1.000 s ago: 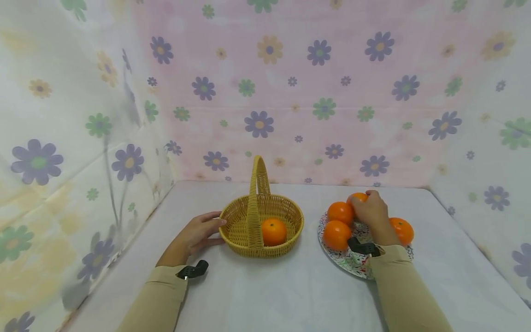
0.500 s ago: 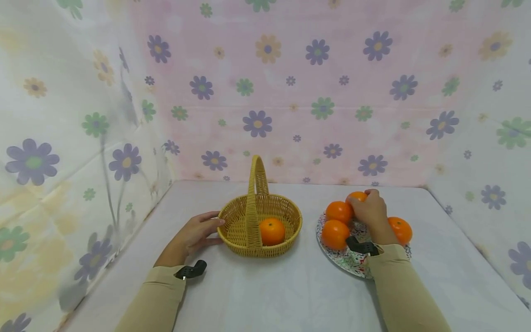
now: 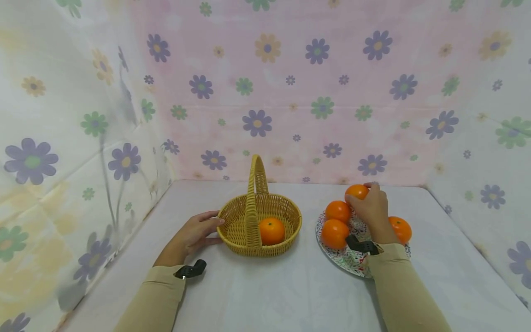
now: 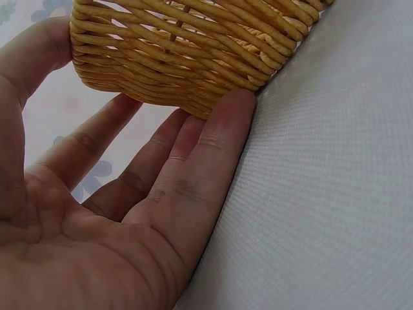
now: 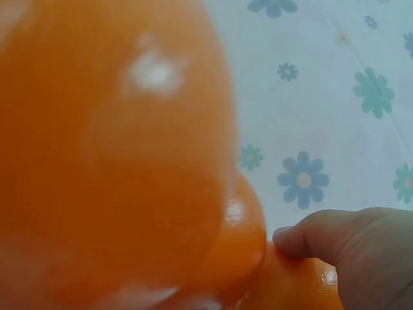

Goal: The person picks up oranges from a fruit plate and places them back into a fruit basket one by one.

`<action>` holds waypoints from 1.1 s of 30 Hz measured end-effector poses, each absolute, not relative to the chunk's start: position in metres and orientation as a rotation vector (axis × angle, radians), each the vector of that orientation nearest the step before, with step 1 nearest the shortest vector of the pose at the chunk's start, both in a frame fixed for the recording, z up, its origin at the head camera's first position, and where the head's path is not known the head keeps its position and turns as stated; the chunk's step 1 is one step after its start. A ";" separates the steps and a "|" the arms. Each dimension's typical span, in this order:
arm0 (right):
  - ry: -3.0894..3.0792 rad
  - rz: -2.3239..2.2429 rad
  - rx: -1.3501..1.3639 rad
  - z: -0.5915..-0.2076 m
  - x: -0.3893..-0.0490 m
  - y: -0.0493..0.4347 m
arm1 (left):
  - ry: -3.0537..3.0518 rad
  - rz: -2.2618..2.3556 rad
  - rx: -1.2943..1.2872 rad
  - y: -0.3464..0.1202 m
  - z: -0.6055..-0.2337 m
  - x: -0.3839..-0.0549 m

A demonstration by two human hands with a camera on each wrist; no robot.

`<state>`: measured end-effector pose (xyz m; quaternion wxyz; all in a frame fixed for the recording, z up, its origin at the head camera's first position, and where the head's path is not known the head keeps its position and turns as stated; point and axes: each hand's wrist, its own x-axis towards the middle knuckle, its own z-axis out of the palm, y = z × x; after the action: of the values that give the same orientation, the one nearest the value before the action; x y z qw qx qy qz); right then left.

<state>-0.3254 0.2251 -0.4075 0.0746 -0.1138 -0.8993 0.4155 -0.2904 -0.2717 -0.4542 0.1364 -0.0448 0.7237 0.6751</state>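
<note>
My right hand pinches an orange between thumb and fingers, over the far edge of a speckled plate. Two more oranges sit at the plate's left side, a rear orange and a front orange; another orange is at its right. With fairly straight fingers, my left hand touches the left end of a yellow wicker basket. The left wrist view shows fingertips against the woven wall. Inside the basket lies an orange, right of the handle.
The basket and plate stand apart on a white-covered table. The basket's tall handle arches over its middle. Flowered cloth hangs behind the table and along both sides.
My right hand has raised its orange slightly at the back of the plate. The left hand stays at the basket, and the other oranges keep their places.
</note>
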 end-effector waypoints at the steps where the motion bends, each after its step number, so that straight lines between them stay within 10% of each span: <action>1: -2.691 1.252 -0.335 -0.406 -0.325 0.225 | 2.094 1.955 -0.131 -0.272 -0.454 -0.290; 33: -2.545 1.342 -0.155 -0.380 -0.311 0.217 | 2.078 1.947 -0.105 -0.273 -0.451 -0.290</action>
<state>-0.3115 0.2171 -0.3805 0.1296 -0.0532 -0.8758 0.4619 -0.2902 -0.2726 -0.4513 0.1454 -0.0363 0.7216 0.6759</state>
